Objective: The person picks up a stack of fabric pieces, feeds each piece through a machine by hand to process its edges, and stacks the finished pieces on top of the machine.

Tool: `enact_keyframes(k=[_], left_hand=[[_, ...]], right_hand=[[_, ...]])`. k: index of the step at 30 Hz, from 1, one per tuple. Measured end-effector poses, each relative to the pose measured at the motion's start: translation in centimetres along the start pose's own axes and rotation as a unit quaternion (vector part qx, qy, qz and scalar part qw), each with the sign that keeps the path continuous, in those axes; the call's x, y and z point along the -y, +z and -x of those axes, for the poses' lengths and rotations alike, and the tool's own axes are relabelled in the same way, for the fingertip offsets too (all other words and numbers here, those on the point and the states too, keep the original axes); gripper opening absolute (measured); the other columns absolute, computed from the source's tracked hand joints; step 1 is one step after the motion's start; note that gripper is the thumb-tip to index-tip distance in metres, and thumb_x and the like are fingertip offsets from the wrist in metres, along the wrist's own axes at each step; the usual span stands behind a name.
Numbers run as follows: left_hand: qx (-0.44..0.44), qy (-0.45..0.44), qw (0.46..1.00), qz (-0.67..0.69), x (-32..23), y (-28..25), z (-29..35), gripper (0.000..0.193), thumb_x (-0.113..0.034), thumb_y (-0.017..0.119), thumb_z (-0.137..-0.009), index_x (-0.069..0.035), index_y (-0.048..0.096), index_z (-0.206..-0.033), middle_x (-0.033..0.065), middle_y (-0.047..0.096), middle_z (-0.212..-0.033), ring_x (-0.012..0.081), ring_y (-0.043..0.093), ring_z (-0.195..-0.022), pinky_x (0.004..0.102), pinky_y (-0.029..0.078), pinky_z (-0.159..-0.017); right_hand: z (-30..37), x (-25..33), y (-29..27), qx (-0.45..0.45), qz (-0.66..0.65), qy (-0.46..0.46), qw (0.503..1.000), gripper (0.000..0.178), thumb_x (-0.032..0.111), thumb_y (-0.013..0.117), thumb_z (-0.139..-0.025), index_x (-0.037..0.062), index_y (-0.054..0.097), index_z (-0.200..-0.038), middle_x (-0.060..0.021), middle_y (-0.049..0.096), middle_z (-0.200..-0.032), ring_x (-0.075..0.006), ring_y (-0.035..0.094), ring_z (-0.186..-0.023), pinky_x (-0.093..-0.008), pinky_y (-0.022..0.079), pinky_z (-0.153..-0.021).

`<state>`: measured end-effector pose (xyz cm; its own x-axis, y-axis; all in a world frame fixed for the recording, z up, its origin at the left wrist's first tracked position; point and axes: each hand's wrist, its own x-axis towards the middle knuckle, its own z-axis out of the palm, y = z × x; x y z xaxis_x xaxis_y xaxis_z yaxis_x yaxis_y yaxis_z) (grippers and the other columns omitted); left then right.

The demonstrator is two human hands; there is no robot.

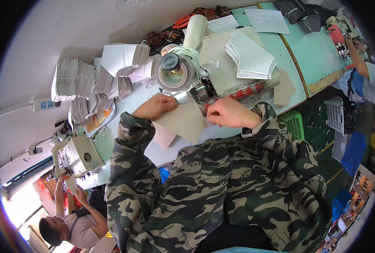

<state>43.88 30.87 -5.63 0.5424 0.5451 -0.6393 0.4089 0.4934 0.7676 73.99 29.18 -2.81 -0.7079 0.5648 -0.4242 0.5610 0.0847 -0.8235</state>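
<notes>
My left hand is closed on the upper left edge of a flat beige cut piece, its fingers curled over the top. Beside the right edge of that piece, my right hand is closed with the fingertips together. Whatever they may pinch is hidden. Just beyond both hands is a beige bench machine with a worn red-and-white front edge. A round holder with a coil of pale green tubing stands at its left. Partly under the held piece, a pinkish flat piece lies on the white tabletop.
Stacks of cut pieces fill the table at left. White cut pieces lie on the machine bed. At lower left a person works at another machine; another person's arm reaches a machine far right. A green crate stands right.
</notes>
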Motion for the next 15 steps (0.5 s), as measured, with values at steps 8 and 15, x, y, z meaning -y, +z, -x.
enact_keyframes(k=[8, 15], left_hand=[[-0.051, 0.124, 0.980, -0.147, -5.7, 1.3, -1.7, 0.017, -0.017, 0.064, -0.093, -0.001, 0.067, -0.096, 0.0024, 0.064, -0.080, 0.0078, 0.058, -0.069, 0.0244, 0.047, -0.065], [-0.122, 0.001, 0.980, -0.158, -5.9, 4.6, -0.9, 0.022, -0.016, 0.055, -0.093, 0.002, 0.066, -0.101, 0.0076, 0.061, -0.067, 0.0155, 0.057, -0.049, 0.0311, 0.048, -0.047]], right_hand=[[-0.5, -0.9, -1.9, -0.261, 0.163, -0.088, 0.947, 0.046, 0.017, 0.074, -0.075, 0.0069, 0.063, -0.118, -0.0092, 0.072, -0.098, -0.0328, 0.060, -0.095, -0.0419, 0.049, -0.086], [-0.4, -0.5, -6.2, -0.197, 0.125, -0.064, 0.970, 0.032, 0.012, 0.066, -0.075, 0.0060, 0.069, -0.107, -0.0122, 0.070, -0.084, -0.0350, 0.065, -0.085, -0.0459, 0.052, -0.077]])
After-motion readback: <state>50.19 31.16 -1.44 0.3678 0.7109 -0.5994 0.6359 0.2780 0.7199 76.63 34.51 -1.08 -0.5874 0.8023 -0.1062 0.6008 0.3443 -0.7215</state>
